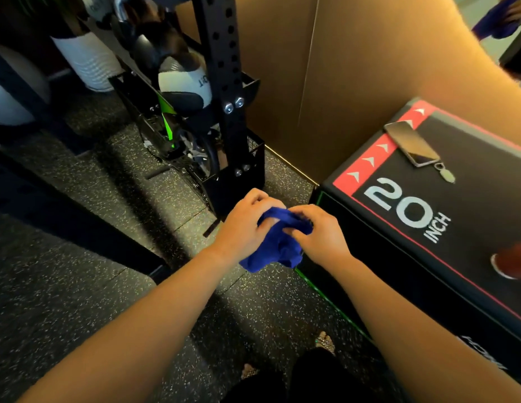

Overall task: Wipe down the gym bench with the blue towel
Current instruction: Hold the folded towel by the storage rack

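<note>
While both hands (pixel 282 228) clutch the blue towel (pixel 278 245), open floor (pixel 79 286) lies left.

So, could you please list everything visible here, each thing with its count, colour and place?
towel: one, blue, bunched between both hands
box: one, black with red stripe, marked 20 INCH, right
phone: one, dark, on the box
rack: one, black, upper centre
balls: several, white and black, in the rack
floor: black, speckled
feet: two, bottom centre
left hand: gripping towel
right hand: gripping towel
</note>
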Demonstrator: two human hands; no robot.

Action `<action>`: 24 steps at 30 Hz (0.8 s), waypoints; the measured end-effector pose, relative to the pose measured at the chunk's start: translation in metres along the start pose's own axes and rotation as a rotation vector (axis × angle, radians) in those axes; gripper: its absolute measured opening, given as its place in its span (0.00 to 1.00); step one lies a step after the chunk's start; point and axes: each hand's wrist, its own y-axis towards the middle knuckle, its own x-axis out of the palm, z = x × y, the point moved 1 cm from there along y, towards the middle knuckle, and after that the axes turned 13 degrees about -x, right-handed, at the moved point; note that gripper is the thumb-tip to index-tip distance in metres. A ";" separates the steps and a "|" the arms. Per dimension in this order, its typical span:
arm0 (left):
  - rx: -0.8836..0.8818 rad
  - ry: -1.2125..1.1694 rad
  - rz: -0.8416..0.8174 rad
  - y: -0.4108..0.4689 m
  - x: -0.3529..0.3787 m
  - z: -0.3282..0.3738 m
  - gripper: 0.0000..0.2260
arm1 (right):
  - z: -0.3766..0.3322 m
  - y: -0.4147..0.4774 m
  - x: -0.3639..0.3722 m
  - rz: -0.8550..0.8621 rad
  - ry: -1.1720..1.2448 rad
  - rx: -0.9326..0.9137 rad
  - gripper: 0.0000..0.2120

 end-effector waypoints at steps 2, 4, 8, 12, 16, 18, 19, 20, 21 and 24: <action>-0.008 0.002 -0.008 0.003 0.009 0.012 0.12 | 0.009 -0.004 -0.013 0.016 0.011 0.003 0.13; -0.015 -0.009 -0.024 0.009 0.019 0.025 0.11 | 0.020 -0.006 -0.026 0.025 0.013 -0.003 0.13; -0.052 -0.024 -0.015 0.030 0.041 0.054 0.12 | 0.044 -0.001 -0.060 0.011 0.014 -0.032 0.12; -0.077 -0.065 0.054 0.058 0.065 0.092 0.12 | 0.072 0.013 -0.105 0.031 0.007 -0.064 0.12; -0.067 -0.114 0.187 0.094 0.093 0.131 0.13 | 0.105 0.036 -0.152 0.079 0.001 -0.114 0.13; -0.052 -0.114 0.219 0.112 0.109 0.144 0.14 | 0.124 0.048 -0.171 0.100 -0.020 -0.148 0.14; -0.056 -0.092 0.197 0.120 0.119 0.147 0.15 | 0.137 0.053 -0.178 0.084 -0.044 -0.150 0.15; -0.075 -0.053 0.146 0.127 0.132 0.147 0.18 | 0.150 0.057 -0.183 0.042 -0.078 -0.143 0.15; -0.115 0.006 0.065 0.132 0.146 0.144 0.21 | 0.164 0.060 -0.185 -0.020 -0.119 -0.127 0.16; -0.232 0.234 -0.220 0.136 0.185 0.129 0.30 | 0.195 0.061 -0.184 -0.252 -0.194 -0.082 0.19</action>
